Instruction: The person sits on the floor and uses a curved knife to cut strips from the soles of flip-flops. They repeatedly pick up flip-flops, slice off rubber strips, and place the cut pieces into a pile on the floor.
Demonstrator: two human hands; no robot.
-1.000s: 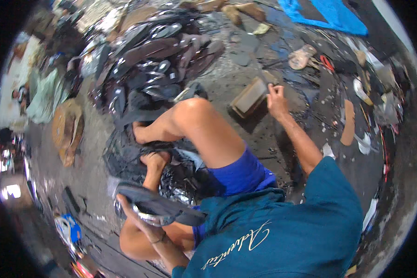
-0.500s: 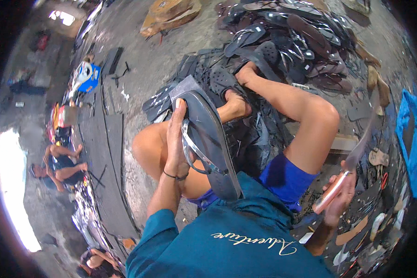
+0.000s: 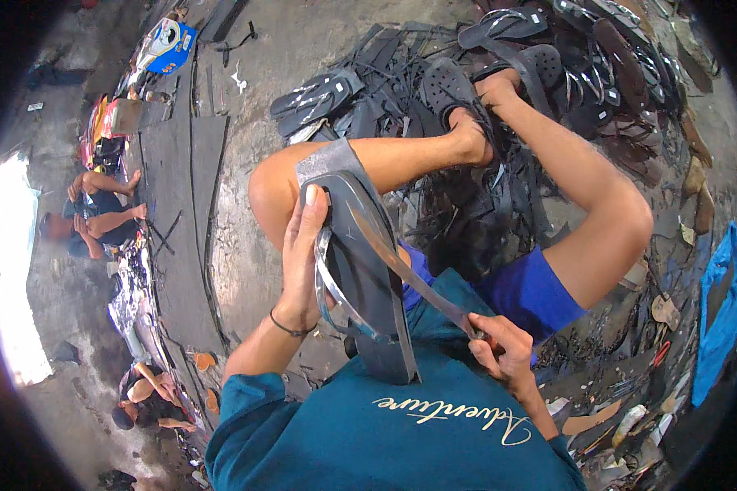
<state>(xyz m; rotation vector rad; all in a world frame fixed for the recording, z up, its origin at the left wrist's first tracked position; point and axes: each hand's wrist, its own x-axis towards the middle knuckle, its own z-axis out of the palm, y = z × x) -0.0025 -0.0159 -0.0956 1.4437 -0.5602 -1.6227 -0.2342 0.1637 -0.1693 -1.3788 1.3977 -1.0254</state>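
My left hand (image 3: 301, 250) is closed round the edge of a dark flip-flop (image 3: 364, 286), thumb on its upper face near the far end. A silvery strap (image 3: 326, 282) crosses beside my fingers. Grey, untrimmed sole material sticks out past both ends of the flip-flop. In my closed right hand (image 3: 506, 348) is the handle of a knife (image 3: 430, 295). Its long blade slants up and left, lying along the right edge of the flip-flop near its upper part. Whether the blade is cutting in, I cannot tell.
Black rubber scraps (image 3: 483, 221) lie around my feet, between my bent legs. Several finished-looking sandals (image 3: 581, 82) are heaped at the far right. A blue cloth (image 3: 716, 319) lies at right. Dark sheets (image 3: 184, 221) and two seated people are on the left.
My right hand has swung in from the right, bringing the knife blade to the flip-flop's edge. My left hand still holds the flip-flop. The view has shifted, and my right knee sits farther right.
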